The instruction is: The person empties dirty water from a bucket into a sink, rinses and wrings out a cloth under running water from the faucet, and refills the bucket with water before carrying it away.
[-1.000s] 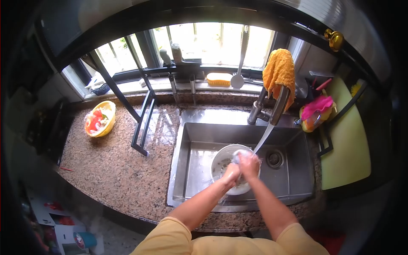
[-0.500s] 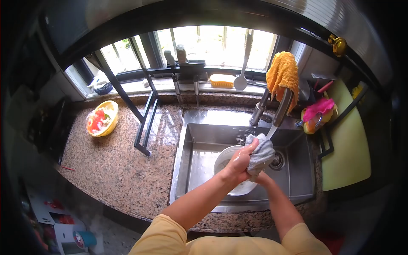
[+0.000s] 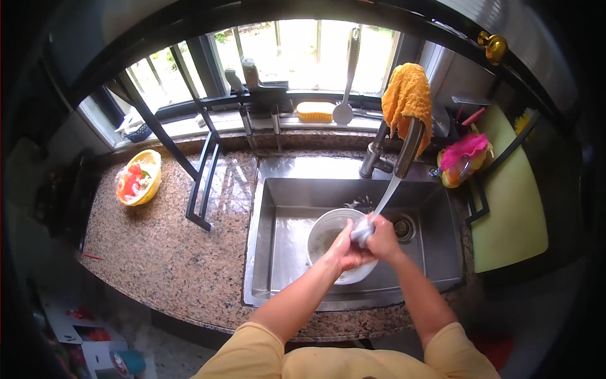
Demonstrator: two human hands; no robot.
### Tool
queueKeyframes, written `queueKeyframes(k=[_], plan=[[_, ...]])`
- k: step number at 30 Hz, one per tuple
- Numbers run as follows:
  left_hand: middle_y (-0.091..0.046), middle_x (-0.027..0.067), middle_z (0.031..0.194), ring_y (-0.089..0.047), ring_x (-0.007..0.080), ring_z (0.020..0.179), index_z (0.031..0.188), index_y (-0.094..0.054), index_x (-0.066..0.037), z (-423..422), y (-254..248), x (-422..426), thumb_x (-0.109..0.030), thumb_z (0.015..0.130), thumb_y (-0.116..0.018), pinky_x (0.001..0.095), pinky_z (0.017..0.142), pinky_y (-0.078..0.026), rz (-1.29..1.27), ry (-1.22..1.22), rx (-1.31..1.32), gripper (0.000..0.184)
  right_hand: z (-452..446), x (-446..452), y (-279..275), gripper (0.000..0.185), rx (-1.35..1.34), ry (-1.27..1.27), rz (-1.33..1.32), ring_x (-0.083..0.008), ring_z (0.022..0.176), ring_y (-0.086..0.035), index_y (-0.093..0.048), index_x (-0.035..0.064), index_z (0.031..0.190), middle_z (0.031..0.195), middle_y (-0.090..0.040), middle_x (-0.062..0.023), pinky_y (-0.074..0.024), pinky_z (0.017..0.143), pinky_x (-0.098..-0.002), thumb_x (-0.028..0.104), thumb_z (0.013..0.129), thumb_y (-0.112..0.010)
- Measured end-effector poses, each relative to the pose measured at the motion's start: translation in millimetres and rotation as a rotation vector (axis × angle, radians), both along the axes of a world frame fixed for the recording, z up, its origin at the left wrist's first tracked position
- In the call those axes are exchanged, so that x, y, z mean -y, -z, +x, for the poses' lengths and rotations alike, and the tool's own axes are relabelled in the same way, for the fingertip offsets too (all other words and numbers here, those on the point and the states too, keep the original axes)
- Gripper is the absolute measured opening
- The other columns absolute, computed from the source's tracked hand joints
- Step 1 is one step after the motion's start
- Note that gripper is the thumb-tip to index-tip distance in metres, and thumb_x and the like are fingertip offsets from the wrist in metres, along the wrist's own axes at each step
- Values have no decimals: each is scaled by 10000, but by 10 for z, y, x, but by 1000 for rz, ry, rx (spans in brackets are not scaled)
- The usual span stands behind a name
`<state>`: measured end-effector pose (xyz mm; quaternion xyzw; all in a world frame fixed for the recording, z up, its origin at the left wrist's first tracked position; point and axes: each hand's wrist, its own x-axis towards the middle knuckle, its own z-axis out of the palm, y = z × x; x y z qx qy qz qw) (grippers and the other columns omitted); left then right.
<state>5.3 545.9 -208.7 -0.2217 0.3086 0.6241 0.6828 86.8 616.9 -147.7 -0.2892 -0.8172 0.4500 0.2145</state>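
A bunched light grey cloth (image 3: 362,232) is squeezed between my two hands, under the water running from the faucet (image 3: 409,151). My left hand (image 3: 344,251) cups it from the left, and my right hand (image 3: 384,240) is wrapped round it from the right. Most of the cloth is hidden by my fingers. Directly below stands a round white bucket (image 3: 317,235), partly covered by my hands, inside the steel sink (image 3: 290,275). What lies in the bucket is hard to make out.
An orange cloth (image 3: 407,95) hangs over the faucet. On the granite counter (image 3: 170,252) sit a yellow bowl (image 3: 151,189) and a black metal rack (image 3: 205,189). A yellow brush (image 3: 315,112) lies on the sill. To the right are a pink cloth (image 3: 466,151) and a green cutting board (image 3: 514,215).
The cloth was spread larger and higher between my hands; now it is bunched up small. My right hand has come up from behind it to the right side. The view has shifted slightly.
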Motion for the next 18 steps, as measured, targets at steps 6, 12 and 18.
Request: queueKeyframes(k=[6,12,18], plan=[[-621,137,978,-608,291,890,984,-566,-15,-76,446,-161,-309,888,-510,463,846,-478,127,35,137,314,315,93,-284,181,182,-243,34,-178,705,-603,-567,24,801,727,-591,-107,-452,627,-325,67,666,-679],[-643,56,965,-639,185,833,1015,-582,-128,33,798,21,-510,849,-545,387,688,-539,150,-67,108,418,329,-407,-479,298,-45,-316,-554,-103,883,-579,-543,57,952,943,-603,-41,-478,804,-263,-56,681,-595],[-635,34,1030,-631,237,938,1147,-574,-186,-25,-125,292,-517,803,-598,332,693,-509,500,-79,260,478,24,-753,722,339,-191,-177,-1117,-194,975,-579,-474,12,1171,1091,-581,-87,-490,851,-377,158,879,-560]])
